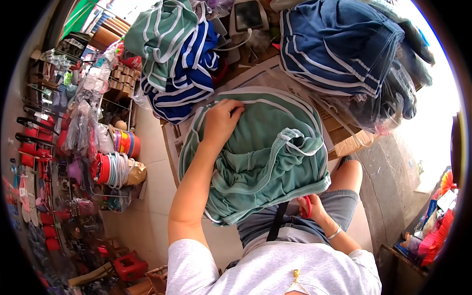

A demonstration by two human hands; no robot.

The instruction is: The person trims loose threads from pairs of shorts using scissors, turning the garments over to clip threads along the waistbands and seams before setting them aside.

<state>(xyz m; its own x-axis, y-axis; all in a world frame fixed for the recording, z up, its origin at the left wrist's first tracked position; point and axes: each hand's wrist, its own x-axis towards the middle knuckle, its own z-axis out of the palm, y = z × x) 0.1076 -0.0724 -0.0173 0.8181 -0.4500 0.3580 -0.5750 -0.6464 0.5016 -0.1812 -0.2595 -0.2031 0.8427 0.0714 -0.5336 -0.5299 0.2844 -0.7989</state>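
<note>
A green garment with white piping [265, 167] lies spread and partly bunched over the front of the table and above my lap. My left hand [223, 120] rests on its upper left part, fingers curled and closed on the cloth near the piped edge. Low by my thigh, under the garment's near edge, my right hand [316, 209] is closed around red-handled scissors [308, 207]. Only a red handle loop shows; the blades cannot be made out.
Blue striped garments [339, 49] are stacked at the back right, partly in clear plastic. Another green piece [162, 29] lies over a bright blue one [179, 93] at the back left. Behind sits a phone [248, 15] with a white cable. Crowded shelves stand left, a red stool [130, 265] below.
</note>
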